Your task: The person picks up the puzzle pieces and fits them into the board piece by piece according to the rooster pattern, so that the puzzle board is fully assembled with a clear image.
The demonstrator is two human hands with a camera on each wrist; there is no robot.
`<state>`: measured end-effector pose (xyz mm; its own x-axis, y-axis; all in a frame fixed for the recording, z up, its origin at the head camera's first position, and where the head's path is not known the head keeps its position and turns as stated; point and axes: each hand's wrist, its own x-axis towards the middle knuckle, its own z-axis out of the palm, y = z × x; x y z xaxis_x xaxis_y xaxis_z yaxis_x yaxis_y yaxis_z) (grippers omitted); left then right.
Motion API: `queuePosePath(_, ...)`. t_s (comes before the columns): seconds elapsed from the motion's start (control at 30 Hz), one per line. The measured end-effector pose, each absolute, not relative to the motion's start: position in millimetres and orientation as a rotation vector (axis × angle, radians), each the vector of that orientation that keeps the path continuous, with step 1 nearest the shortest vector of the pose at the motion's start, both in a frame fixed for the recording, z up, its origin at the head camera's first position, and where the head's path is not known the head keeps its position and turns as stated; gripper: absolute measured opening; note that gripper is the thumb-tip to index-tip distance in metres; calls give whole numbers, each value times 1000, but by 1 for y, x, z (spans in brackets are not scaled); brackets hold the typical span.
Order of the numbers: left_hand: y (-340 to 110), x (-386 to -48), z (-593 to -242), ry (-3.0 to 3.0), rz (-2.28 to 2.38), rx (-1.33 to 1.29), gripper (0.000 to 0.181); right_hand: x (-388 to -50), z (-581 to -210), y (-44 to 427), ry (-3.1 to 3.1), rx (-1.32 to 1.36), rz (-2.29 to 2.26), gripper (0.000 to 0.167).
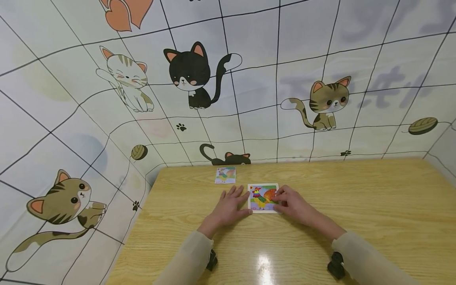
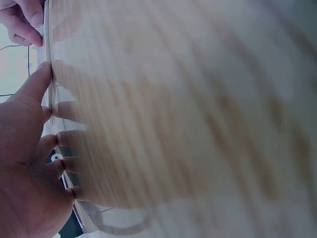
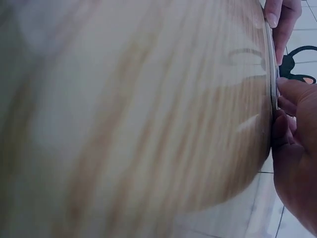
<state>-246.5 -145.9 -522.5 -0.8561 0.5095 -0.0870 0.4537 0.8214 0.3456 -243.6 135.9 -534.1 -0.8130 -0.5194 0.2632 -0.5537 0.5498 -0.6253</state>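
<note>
A rooster jigsaw puzzle (image 1: pixel 261 200) lies in a thin tray with a pale border (image 1: pixel 263 184) on the wooden table. My left hand (image 1: pixel 229 208) rests at the tray's left side, fingers spread and fairly straight. Its thumb touches the lower left corner, as the left wrist view also shows. On the right side, my right hand (image 1: pixel 293 204) has its fingers bent, with thumb and fingertips over the right part of the picture. That hand covers much of the right border. Whether it pinches a piece or only presses on the picture is hidden.
A small picture card (image 1: pixel 225 175) with a similar rooster lies behind and left of the tray, near the table's back edge. A wall covering (image 1: pixel 256 91) printed with cats and grid lines rises behind the wooden table (image 1: pixel 374 206) and on its left.
</note>
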Motion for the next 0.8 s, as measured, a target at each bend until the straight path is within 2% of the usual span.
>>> queuePosePath(0.27, -148, -245, -522, 2839, 464, 779, 67, -240, -533, 136, -2789, 944, 1102, 33)
queuePosePath(0.47, -145, -246, -523, 2828, 519, 819, 67, -240, -534, 138, -2782, 938, 1093, 32)
queuePosePath(0.8, -151, -246, -522, 2800, 578, 726, 68, -239, -533, 131, -2830, 866, 1184, 29)
